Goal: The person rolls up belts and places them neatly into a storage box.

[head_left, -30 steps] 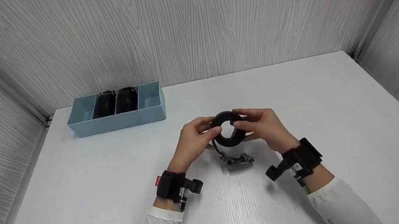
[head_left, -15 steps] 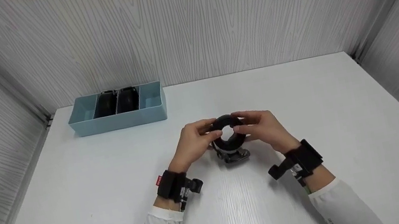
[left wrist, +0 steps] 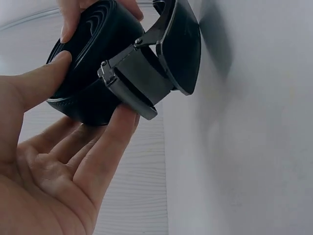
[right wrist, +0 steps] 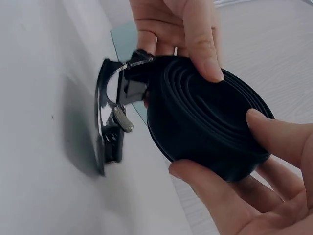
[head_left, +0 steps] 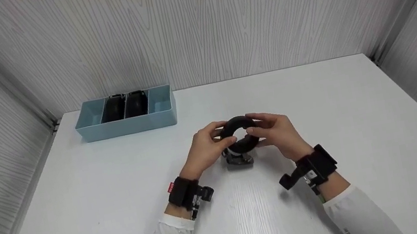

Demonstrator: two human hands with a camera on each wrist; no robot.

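Observation:
A rolled black belt (head_left: pixel 237 122) is held just above the white table (head_left: pixel 120 201) at its middle. My left hand (head_left: pixel 218 136) grips the coil from the left and my right hand (head_left: pixel 256 125) grips it from the right. The metal buckle (head_left: pixel 238 159) hangs under the coil, against the table. In the left wrist view, left fingers (left wrist: pixel 105 142) lie under the buckle (left wrist: pixel 146 83) and the coil (left wrist: pixel 93 44). The right wrist view has right fingers (right wrist: pixel 215 200) curled round the coil (right wrist: pixel 205 127), with the buckle (right wrist: pixel 110 122) against the table.
A light blue tray (head_left: pixel 128 125) stands at the table's back left, with two rolled black belts (head_left: pixel 125 105) in its middle compartments. Grey panelled walls close in the table at the back and both sides.
The loose strap end with the buckle has been drawn in under the coil. Both hands have stayed on the belt, turning it slightly.

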